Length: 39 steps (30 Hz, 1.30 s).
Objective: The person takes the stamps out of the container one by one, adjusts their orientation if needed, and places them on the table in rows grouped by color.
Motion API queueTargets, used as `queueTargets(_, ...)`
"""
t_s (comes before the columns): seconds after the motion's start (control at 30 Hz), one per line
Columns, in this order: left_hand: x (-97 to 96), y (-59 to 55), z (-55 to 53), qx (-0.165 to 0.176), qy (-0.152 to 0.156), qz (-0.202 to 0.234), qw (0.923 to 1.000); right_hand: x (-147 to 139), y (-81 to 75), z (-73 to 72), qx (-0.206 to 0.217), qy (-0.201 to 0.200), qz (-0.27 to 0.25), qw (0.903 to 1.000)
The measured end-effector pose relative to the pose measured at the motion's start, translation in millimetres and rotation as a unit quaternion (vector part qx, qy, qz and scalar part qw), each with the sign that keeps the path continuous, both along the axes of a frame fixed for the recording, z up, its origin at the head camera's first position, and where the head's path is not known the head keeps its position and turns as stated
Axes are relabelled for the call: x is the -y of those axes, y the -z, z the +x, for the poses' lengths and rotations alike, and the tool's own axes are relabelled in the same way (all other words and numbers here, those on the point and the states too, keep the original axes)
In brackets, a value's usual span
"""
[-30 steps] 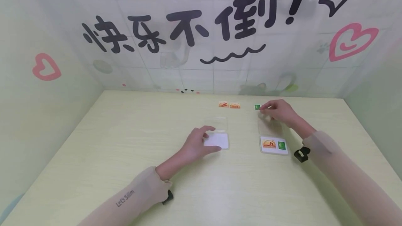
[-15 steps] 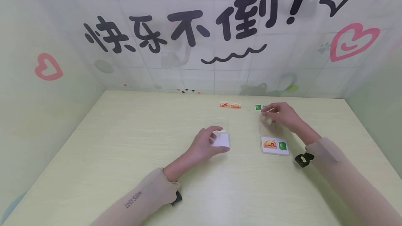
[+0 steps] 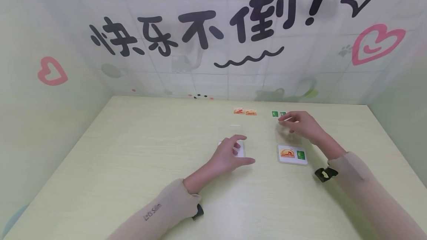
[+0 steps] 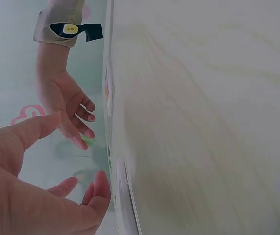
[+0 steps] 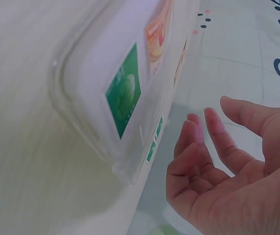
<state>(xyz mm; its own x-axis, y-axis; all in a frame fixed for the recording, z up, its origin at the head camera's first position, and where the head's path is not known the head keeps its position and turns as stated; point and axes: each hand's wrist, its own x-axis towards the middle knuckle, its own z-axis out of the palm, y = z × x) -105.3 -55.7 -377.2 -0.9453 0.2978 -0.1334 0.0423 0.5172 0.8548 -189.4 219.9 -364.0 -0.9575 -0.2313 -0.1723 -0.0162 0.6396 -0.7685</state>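
Note:
My left hand (image 3: 230,156) hovers over the left clear plastic case, thumb and fingers spread apart and holding nothing. It hides much of the white card (image 3: 241,152) in that case; the clear lid (image 3: 230,129) lies folded back behind. My right hand (image 3: 301,124) is above the clear lid (image 3: 289,140) of the right case, fingers loosely bent with nothing between them. This case (image 3: 283,161) holds a white card bearing an orange stamp (image 3: 287,153) and a green stamp (image 3: 301,155). In the right wrist view the right hand (image 5: 233,171) is apart from the case.
Two orange stamps (image 3: 245,112) lie side by side near the table's back edge. Two green stamps (image 3: 275,114) lie to their right, just beyond my right fingertips. Behind the table (image 3: 150,140) stands a pale wall sheet (image 3: 200,80) with black lettering. A black strap (image 3: 326,174) is on my right wrist.
My left hand has moved right across the left case, covering more of its card. My right hand has drawn back slightly toward me, showing the second green stamp.

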Motion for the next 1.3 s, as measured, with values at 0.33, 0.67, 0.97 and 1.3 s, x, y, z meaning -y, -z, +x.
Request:
queueTargets(0.33,-12.3,-2.1,1.8,0.025,0.001,0.013,0.9996,-2.5,-1.4,6.7,-0.003,0.001,0.007,1.0)
queueTargets(0.67,-24.4,0.1,1.9,0.054,-0.001,0.026,0.9982,-5.2,0.3,12.8,0.001,-0.003,0.007,1.0)
queueTargets(0.97,-30.5,1.6,2.0,0.07,-0.004,0.034,0.997,-7.1,-3.8,19.7,0.0,-0.006,0.014,0.9999)
queueTargets(1.3,-37.6,2.0,1.5,0.113,-0.013,0.053,0.9921,-13.4,-1.8,25.2,-0.001,-0.014,0.012,0.9998)
